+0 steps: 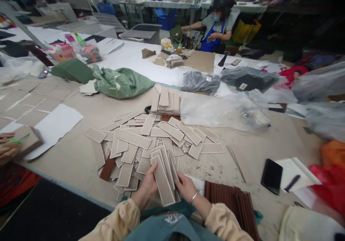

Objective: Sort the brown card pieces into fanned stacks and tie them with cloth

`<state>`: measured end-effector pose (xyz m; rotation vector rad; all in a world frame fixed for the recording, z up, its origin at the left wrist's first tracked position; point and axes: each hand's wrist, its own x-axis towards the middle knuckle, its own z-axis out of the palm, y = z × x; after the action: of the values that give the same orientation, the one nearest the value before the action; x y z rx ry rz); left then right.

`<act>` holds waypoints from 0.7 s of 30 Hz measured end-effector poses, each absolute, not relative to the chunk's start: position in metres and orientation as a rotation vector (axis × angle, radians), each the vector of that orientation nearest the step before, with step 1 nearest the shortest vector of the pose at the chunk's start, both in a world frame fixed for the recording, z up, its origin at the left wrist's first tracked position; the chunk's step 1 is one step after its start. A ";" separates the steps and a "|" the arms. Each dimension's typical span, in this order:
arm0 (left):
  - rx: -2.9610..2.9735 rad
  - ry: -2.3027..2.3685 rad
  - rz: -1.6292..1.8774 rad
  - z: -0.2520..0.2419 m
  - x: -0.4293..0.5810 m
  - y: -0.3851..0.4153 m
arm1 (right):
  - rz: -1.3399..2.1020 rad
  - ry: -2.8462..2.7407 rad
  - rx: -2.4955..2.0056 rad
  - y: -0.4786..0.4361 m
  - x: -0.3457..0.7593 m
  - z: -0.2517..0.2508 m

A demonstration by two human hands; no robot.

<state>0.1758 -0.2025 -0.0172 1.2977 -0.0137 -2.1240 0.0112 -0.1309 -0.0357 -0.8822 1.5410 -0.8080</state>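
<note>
A fanned bunch of flat beige rectangular pieces (pixel 164 181) with pale edges is held upright between my two hands, in front of my body. My left hand (pixel 150 180) closes on the bunch's left side, thumb against the front piece. On the right side, my right hand (pixel 187 187) grips the same bunch, its fingers partly hidden behind the pieces. Just beyond lies a loose heap of similar pieces (pixel 134 139), a few showing a reddish-brown face (pixel 107 168). A neat row of reddish-brown pieces (pixel 229 201) stands beside my right forearm.
Behind the heap are a stacked pile of beige pieces (pixel 168 102), a clear plastic bag (pixel 215 108) and a green bag (pixel 124 82). A phone (pixel 271 176) and a pen (pixel 292 183) lie right. Another person's hand (pixel 8 147) is at far left; a co-worker (pixel 215 29) sits across.
</note>
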 end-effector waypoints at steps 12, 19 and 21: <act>1.203 -0.641 -2.019 -0.002 0.121 -0.192 | -0.941 1.647 -1.088 -0.131 0.002 0.031; 1.024 -0.706 -1.930 -0.001 0.109 -0.196 | -0.375 2.091 -1.551 -0.131 -0.004 0.052; 1.216 -0.787 -1.751 -0.010 0.119 -0.202 | -0.161 2.098 -1.577 -0.133 -0.003 0.038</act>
<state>0.1187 -0.2016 -0.0100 1.2156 -0.7871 -1.7514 -0.0027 -0.1335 0.0382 -1.5773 2.0980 -0.1615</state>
